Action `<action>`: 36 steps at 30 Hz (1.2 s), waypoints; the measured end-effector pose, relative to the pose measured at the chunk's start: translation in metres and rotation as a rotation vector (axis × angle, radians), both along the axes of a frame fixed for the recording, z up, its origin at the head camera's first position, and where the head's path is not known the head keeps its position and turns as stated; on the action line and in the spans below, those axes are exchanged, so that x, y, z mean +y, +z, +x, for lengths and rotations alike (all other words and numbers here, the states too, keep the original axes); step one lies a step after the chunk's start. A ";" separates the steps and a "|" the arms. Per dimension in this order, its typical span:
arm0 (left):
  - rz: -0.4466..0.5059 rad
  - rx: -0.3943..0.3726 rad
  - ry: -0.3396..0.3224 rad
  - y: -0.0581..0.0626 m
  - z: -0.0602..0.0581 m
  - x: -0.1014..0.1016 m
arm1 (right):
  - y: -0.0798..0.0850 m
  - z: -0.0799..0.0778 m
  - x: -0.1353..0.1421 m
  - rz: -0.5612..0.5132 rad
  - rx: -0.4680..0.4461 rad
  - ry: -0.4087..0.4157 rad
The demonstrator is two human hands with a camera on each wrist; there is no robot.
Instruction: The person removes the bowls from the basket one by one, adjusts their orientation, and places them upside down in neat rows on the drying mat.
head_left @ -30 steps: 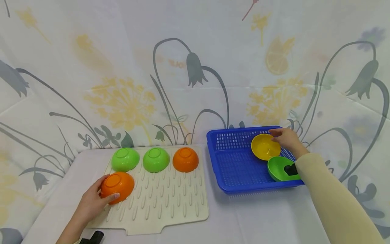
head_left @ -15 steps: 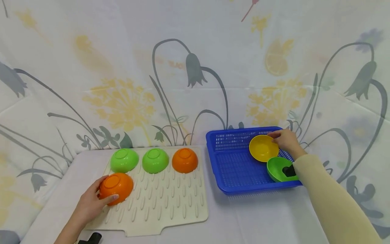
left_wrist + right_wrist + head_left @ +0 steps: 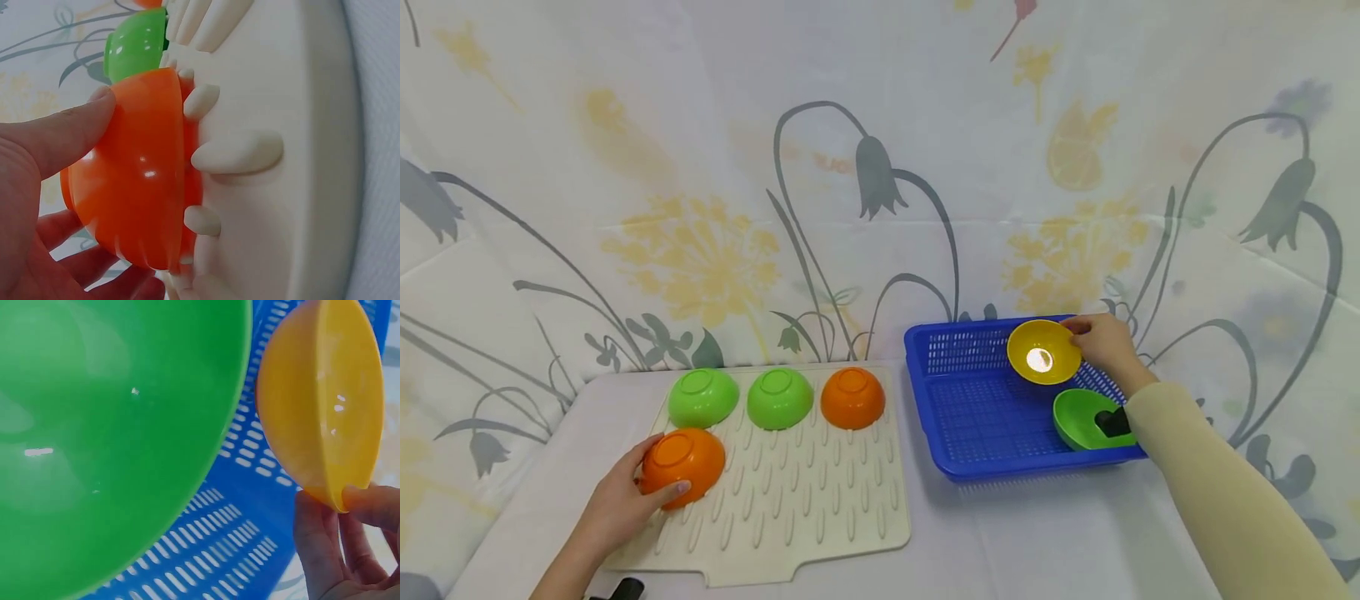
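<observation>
My left hand [image 3: 625, 500] grips an upside-down orange bowl [image 3: 683, 468] at the left side of the cream drying mat [image 3: 805, 492]. In the left wrist view the thumb lies on one side of that bowl, fingers around the other, its rim down against the mat's ridges. With thumb and fingers, my right hand [image 3: 1105, 346] pinches the rim of a yellow bowl [image 3: 1037, 362] over the back of the blue basket [image 3: 992, 467]. The right wrist view shows this yellow bowl tilted on edge, beside a green bowl [image 3: 119, 425] in the basket.
Along the mat's back edge stand two upside-down green bowls [image 3: 703, 398] and an upside-down orange bowl [image 3: 853, 400]. A white cloth [image 3: 955, 558] covers the table. Behind it hangs a flower-printed curtain [image 3: 737, 167].
My right hand has raised the yellow bowl slightly within the basket area and shifted it a little to the left. The left hand keeps its grip on the orange bowl.
</observation>
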State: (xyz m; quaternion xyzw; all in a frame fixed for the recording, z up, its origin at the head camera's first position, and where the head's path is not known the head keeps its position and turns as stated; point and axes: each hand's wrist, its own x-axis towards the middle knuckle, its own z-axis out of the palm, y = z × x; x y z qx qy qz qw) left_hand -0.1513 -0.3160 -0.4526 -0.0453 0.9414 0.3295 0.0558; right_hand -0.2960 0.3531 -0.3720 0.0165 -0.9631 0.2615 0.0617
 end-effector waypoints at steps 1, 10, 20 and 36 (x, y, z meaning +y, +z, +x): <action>-0.003 0.004 -0.001 0.000 0.000 0.000 | 0.001 0.001 0.000 0.003 -0.004 0.005; 0.040 0.044 0.001 0.006 0.005 -0.001 | 0.013 0.018 -0.010 -0.034 -0.090 0.036; 0.074 0.186 0.015 0.022 0.012 0.006 | 0.033 0.041 -0.038 -0.151 -0.144 0.126; 0.204 0.316 -0.092 0.054 0.020 0.056 | 0.044 0.081 -0.093 -0.276 -0.230 0.181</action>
